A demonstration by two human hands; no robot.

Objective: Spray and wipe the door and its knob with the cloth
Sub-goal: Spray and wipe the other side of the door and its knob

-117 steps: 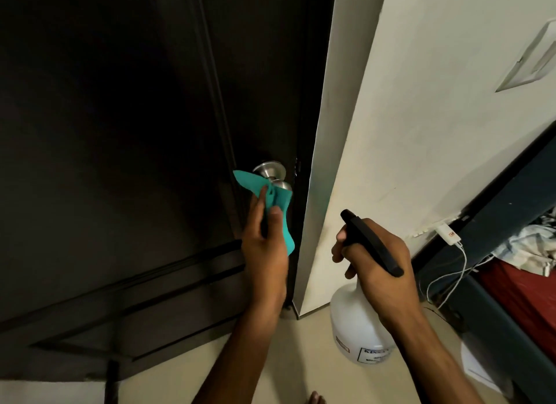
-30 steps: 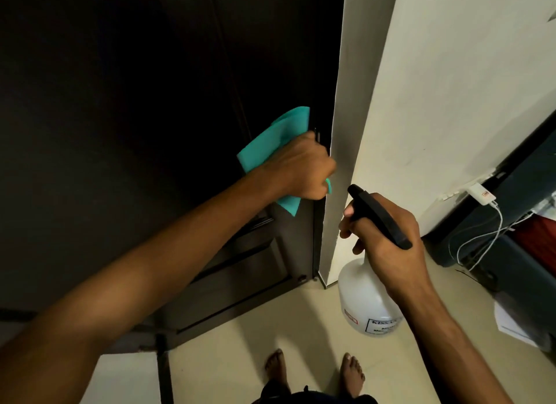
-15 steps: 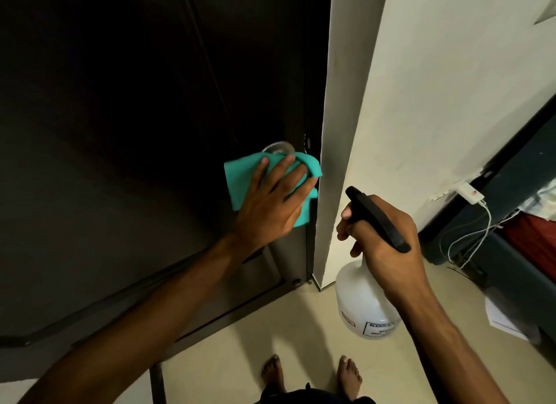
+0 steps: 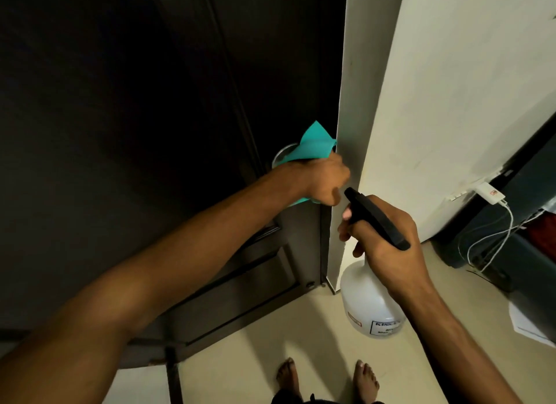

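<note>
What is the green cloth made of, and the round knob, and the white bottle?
Cloth: looks like thin soft fabric, matte teal; it folds into points.
Knob: probably metal; its visible rim is pale and shiny.
Spray bottle: likely plastic, cloudy white and see-through, with a matte black trigger top.

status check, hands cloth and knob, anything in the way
Left hand grips teal cloth around knob. Right hand holds spray bottle. Nothing blocking the door.
</note>
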